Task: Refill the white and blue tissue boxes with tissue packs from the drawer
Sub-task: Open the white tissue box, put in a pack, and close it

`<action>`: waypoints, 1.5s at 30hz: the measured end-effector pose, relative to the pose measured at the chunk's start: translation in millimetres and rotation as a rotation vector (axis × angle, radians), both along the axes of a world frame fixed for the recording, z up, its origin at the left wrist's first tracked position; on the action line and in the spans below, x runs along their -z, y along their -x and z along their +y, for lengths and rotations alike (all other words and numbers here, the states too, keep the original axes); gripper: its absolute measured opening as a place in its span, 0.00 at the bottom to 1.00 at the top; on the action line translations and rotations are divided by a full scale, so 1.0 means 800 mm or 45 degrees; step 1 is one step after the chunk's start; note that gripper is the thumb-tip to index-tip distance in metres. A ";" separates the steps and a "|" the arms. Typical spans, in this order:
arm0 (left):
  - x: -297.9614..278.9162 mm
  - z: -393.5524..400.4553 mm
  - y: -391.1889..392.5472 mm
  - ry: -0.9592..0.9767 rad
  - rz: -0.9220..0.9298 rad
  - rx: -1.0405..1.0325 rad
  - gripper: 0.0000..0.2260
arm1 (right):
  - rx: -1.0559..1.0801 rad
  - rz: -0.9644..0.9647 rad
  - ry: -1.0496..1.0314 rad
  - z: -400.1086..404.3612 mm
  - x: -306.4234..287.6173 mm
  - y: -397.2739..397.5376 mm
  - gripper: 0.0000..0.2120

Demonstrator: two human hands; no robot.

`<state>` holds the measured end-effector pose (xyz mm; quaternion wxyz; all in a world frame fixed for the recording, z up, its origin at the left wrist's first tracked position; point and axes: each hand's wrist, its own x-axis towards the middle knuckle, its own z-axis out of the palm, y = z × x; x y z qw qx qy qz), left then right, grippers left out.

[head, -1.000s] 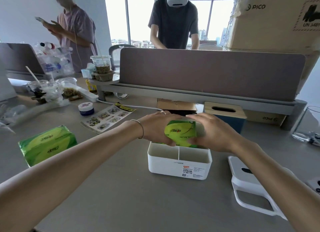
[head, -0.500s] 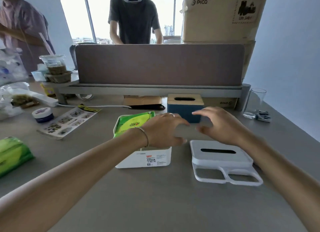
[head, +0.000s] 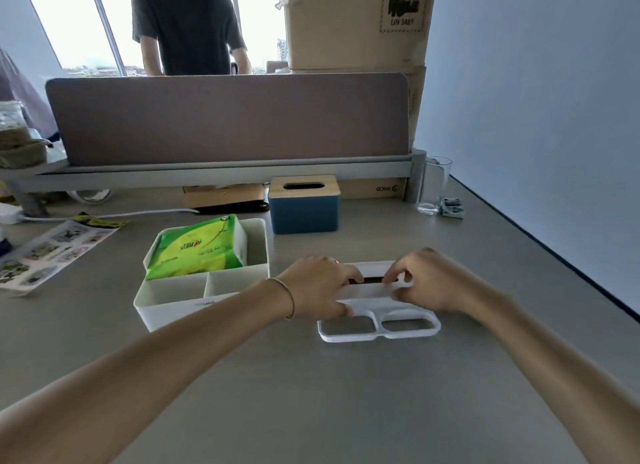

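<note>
The white tissue box (head: 202, 290) sits open on the grey desk (head: 311, 394), and everything else is placed from it. A green tissue pack (head: 199, 247) already lies in its large rear compartment, long axis running left to right along the box, its top standing a little above the rim; the two small front compartments look empty. Just to the right of the box, flat on the desk, lies its white lid (head: 377, 311), long slot parallel to the pack and two open windows on its near edge. Beyond the box and slightly right stands the blue tissue box (head: 304, 212), wooden lid on and untouched.

Both hands are on the lid, not on the box. The left hand (head: 318, 290), nearer the box, curls over the lid's left end, fingers bent down onto the top by the slot and thumb tucked at the near edge. The right hand (head: 427, 281) takes the right end in a loose pinch, fingertips at the slot and thumb below. Neither is spread wide; whether the lid is off the desk cannot be told.

The coming move likely carries the lid leftwards onto the box, keeping its slot lined up over the pack, whose raised top may resist seating.
</note>
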<state>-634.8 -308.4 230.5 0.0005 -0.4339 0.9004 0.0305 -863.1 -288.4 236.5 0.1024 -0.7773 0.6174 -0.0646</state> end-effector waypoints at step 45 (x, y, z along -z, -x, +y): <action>-0.040 0.002 -0.304 0.295 0.350 -0.414 0.24 | -0.501 -0.181 0.472 -0.073 -0.042 -0.280 0.24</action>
